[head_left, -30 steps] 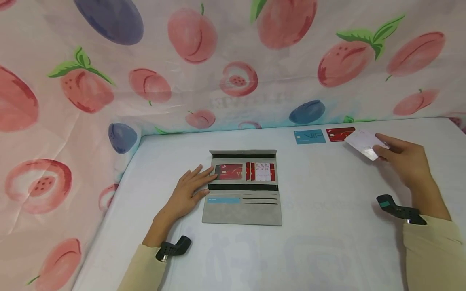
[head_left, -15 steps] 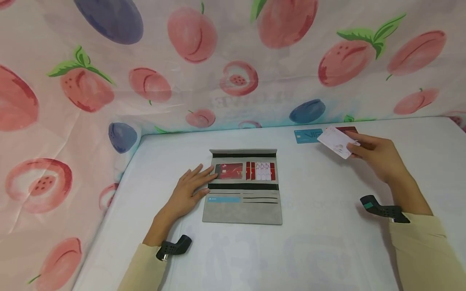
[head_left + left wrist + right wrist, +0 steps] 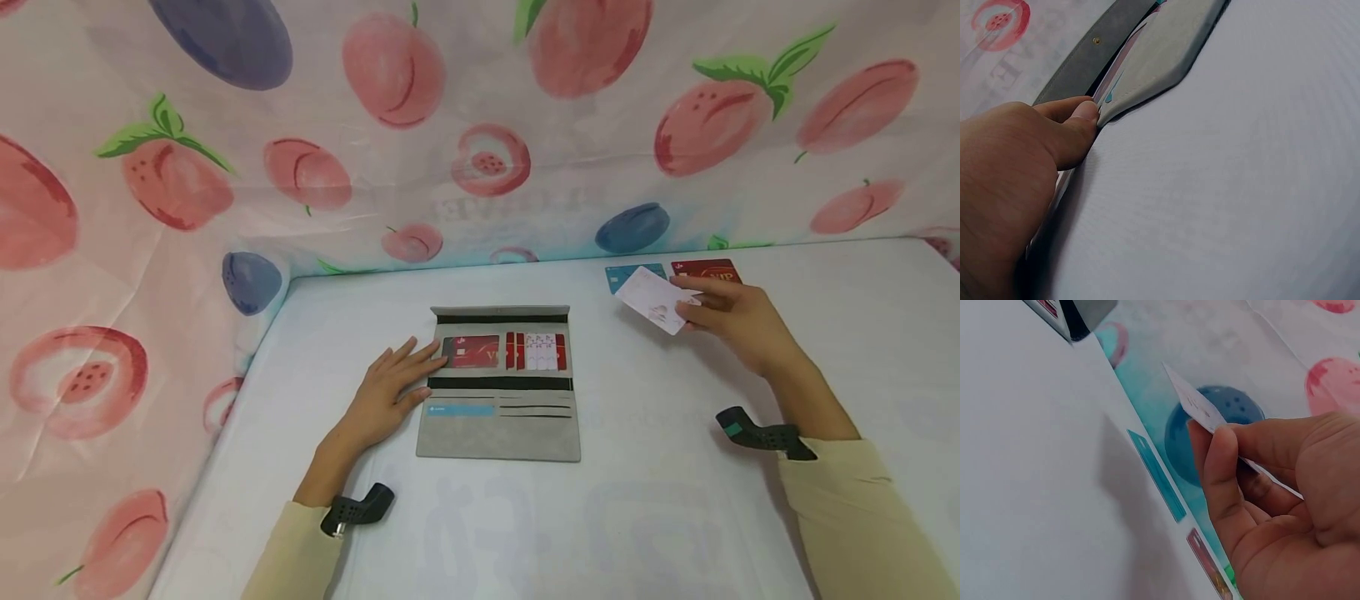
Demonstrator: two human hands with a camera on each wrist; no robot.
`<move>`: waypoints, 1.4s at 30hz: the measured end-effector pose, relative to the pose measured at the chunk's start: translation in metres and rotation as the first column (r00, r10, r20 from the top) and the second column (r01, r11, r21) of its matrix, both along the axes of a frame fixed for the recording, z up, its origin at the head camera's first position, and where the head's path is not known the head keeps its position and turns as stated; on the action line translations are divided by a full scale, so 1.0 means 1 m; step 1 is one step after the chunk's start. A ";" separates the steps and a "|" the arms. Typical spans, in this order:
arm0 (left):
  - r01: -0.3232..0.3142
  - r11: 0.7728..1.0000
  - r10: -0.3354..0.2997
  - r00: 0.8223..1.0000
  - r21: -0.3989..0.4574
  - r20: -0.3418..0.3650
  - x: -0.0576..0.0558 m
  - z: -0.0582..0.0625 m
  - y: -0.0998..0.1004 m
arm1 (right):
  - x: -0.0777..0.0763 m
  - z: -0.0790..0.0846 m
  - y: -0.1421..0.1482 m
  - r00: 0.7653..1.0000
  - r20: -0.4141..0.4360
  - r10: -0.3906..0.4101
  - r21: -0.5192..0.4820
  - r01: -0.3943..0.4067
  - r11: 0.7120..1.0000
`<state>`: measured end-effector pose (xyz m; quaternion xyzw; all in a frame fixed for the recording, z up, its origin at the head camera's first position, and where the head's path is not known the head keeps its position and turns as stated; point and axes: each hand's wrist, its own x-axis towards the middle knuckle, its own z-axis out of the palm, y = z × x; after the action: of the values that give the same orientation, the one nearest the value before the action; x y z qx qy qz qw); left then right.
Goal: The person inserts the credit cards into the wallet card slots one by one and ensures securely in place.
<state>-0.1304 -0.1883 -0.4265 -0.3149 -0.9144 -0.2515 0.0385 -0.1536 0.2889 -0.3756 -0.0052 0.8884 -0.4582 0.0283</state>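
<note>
A grey card wallet (image 3: 498, 437) lies unfolded on the white table, with red cards (image 3: 476, 352) and a white patterned card (image 3: 542, 352) in its upper pockets. Part of a blue card (image 3: 461, 411) shows in a lower slot. My left hand (image 3: 393, 392) rests at the wallet's left edge, fingers extended onto it; in the left wrist view the thumb (image 3: 1085, 112) touches the wallet's corner. My right hand (image 3: 731, 321) pinches a white card (image 3: 651, 297) between thumb and fingers. The right wrist view shows this card (image 3: 1194, 403) tilted, held above the table.
A blue card (image 3: 622, 275) and a red card (image 3: 708, 268) lie side by side near the table's back edge, partly covered by the right hand and its card. Fruit-patterned cloth (image 3: 487, 92) hangs behind and to the left of the table.
My right hand has carried the white card leftward, from over the red card to in front of the blue one. The left hand and the wallet have stayed put.
</note>
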 end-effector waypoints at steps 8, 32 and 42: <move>0.001 1.000 -0.001 1.000 0.000 -0.001 0.000 -0.001 0.000 | 0.001 0.002 -0.021 0.997 -0.004 0.076 -0.041 -0.076 0.996; 0.007 1.000 -0.007 1.000 0.006 0.002 -0.001 -0.003 -0.001 | 0.007 -0.009 -0.076 0.963 0.060 0.262 -0.164 -0.250 0.954; 0.011 1.000 -0.011 1.000 0.005 0.006 -0.001 -0.002 -0.001 | 0.014 -0.013 -0.098 0.937 0.049 0.346 -0.220 -0.327 0.919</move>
<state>-0.1314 -0.1897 -0.4284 -0.3189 -0.9122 -0.2549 0.0354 -0.1396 0.1910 -0.3890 -0.1410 0.8191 -0.5369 0.1445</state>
